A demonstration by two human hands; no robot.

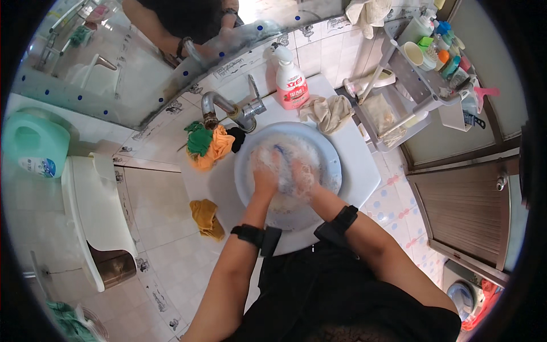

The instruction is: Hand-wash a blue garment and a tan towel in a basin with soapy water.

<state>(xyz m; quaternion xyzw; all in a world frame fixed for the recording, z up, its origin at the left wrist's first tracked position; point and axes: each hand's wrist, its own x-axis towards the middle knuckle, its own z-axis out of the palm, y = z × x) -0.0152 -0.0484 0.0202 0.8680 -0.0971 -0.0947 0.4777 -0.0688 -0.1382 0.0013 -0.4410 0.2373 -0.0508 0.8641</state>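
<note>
Both my hands work in thick white suds inside a light blue basin (pixel 335 154), which is set in the white sink. My left hand (pixel 265 172) is closed, its fingers largely coated in foam. Close beside it, my right hand (pixel 305 175) is closed too, with lather over the knuckles. Between them a bit of wet blue material (pixel 279 149) pokes through the foam; what the hands grip is mostly hidden. The metal faucet (pixel 228 108) stands behind the basin's left side.
Green, orange and black cloths (pixel 213 145) lie left of the basin; a mustard cloth (pixel 206 219) hangs at the sink's left edge. Behind are a pink-and-white pump bottle (pixel 292 85) and a beige cloth (pixel 327 113). A grey shelf rack (pixel 424 105) stands right.
</note>
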